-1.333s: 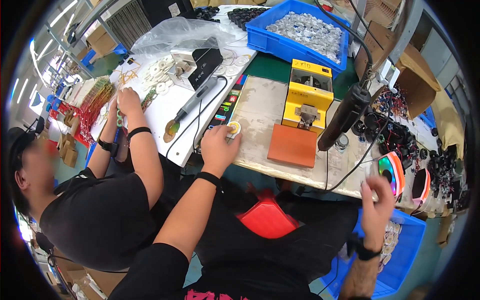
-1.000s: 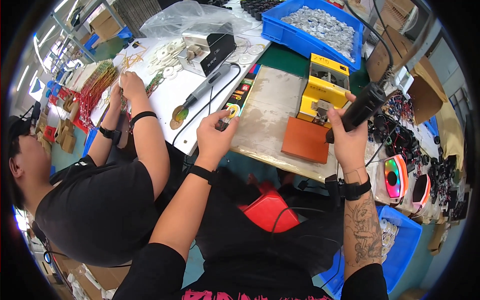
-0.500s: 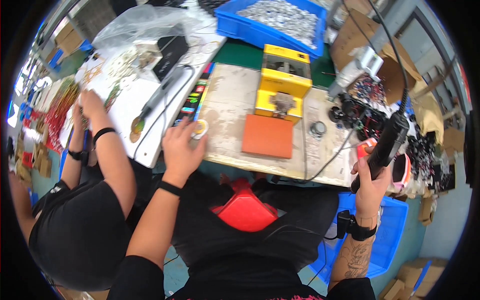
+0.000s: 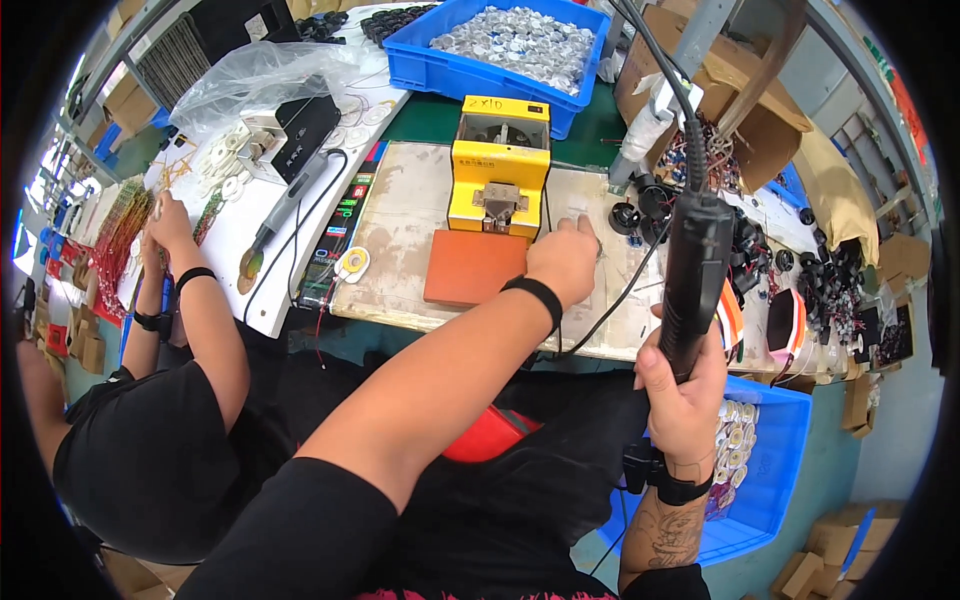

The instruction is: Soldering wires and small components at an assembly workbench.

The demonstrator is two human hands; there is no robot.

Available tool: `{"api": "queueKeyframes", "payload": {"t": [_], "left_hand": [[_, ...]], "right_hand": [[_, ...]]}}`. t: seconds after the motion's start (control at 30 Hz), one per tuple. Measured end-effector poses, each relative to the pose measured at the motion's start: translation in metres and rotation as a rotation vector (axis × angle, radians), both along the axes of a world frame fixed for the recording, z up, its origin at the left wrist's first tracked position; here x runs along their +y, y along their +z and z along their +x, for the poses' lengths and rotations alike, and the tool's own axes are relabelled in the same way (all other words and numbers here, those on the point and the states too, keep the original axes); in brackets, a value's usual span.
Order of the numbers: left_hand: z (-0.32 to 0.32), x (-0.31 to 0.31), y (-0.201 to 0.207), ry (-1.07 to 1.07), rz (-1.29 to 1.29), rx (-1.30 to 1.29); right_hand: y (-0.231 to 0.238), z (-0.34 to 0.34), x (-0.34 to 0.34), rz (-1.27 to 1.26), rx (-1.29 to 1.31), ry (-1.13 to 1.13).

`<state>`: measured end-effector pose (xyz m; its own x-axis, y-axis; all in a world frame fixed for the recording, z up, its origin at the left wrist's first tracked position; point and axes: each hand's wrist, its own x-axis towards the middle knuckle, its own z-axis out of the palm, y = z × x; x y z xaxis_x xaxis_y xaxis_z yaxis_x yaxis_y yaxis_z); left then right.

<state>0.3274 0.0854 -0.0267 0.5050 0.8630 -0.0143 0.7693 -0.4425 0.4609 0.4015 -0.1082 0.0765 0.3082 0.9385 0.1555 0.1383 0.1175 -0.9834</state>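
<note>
My left hand [image 4: 563,262] reaches across to the right of the yellow machine [image 4: 500,170]. Its fingers are curled down on the table over a small round metal part [image 4: 599,246], which they mostly cover. In my right hand [image 4: 685,395] a black corded electric screwdriver [image 4: 697,265] stands nearly upright, cord upward; its lower end is hidden by the hand. An orange block [image 4: 470,266] lies in front of the machine, beside my left wrist. At the table's left edge rests a white disc [image 4: 353,263] with a yellow centre and a trailing red wire.
A blue bin [image 4: 440,70] of silvery parts stands at the back. Another blue bin [image 4: 765,480], below right, holds round parts. Black round parts [image 4: 655,195] and orange-white pieces [image 4: 787,325] crowd the right side. At left a co-worker's hands [image 4: 170,220] work near a grey corded tool [image 4: 285,205].
My left hand has left the white disc and crossed rightward to the small round metal part. The screwdriver in my right hand has come closer and more upright. The view has shifted right.
</note>
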Motion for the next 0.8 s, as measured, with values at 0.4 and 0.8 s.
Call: {"api": "queueKeyframes", "payload": {"t": [0.4,0.8], "left_hand": [[-0.035,-0.032,0.002,-0.080,-0.001,-0.599],[-0.294,-0.073,0.038,0.211,-0.010,-0.331]], "right_hand": [[-0.008,-0.010,0.000,0.044,-0.041,0.012],[-0.013,-0.007,0.006,0.041,-0.047,-0.053]]}}
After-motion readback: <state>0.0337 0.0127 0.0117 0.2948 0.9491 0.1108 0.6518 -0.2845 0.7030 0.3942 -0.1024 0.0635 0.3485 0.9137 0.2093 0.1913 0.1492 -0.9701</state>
